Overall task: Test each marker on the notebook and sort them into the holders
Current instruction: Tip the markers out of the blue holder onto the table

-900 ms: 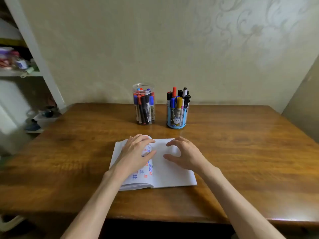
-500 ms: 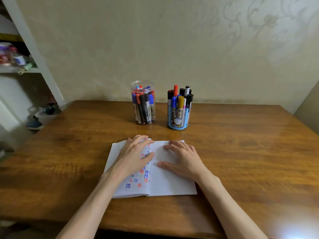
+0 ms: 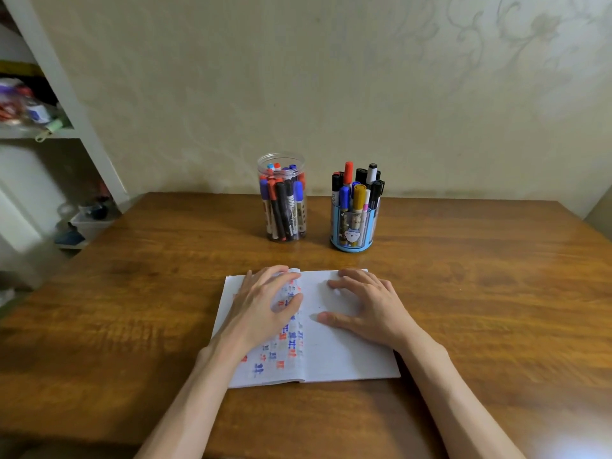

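Note:
An open white notebook (image 3: 344, 356) lies flat on the wooden table (image 3: 480, 309). Its left page carries many small red and blue marker marks; its right page looks blank. My left hand (image 3: 261, 306) presses flat on the left page, with a thin translucent page curling under its fingers. My right hand (image 3: 367, 309) rests flat on the right page, fingers spread. Behind the notebook stand a clear plastic jar (image 3: 283, 198) full of red, blue and black markers and a blue cartoon-printed holder (image 3: 354, 223) with several markers, caps up. Neither hand holds a marker.
A wall closes off the table's far edge just behind the two holders. White shelving (image 3: 49, 127) with small clutter stands to the left of the table.
My right hand has flattened from arched fingertips to lying flat on the right page. The left hand stays on the left page. The camera has tilted slightly.

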Available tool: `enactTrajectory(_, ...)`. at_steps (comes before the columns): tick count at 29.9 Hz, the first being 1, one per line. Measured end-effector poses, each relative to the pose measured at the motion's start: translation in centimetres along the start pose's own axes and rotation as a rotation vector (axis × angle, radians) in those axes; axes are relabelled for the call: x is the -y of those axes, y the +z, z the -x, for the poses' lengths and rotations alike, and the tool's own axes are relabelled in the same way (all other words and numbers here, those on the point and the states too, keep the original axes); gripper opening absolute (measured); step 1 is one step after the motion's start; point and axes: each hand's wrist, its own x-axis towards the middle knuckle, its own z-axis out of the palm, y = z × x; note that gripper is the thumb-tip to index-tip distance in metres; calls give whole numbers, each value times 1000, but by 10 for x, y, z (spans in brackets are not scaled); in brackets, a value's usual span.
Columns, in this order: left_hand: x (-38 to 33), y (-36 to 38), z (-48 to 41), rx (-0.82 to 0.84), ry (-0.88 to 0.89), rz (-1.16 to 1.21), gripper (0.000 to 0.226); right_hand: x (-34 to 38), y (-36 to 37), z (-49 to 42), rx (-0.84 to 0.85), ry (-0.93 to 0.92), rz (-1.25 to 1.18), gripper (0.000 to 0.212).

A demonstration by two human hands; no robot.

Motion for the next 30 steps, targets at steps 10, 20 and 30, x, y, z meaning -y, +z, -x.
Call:
enactTrajectory(10, -21, 8, 1, 80, 31, -77, 52, -15, -9, 7, -27, 7, 3, 86)
enactTrajectory(20, -15, 7, 9, 56, -6, -53, 54, -21, -28, -51, -450, 245, -567, 87)
enactTrajectory(30, -18, 11, 15, 8, 78, -80, 59, -28, -23, -111, -500, 202, -619, 107)
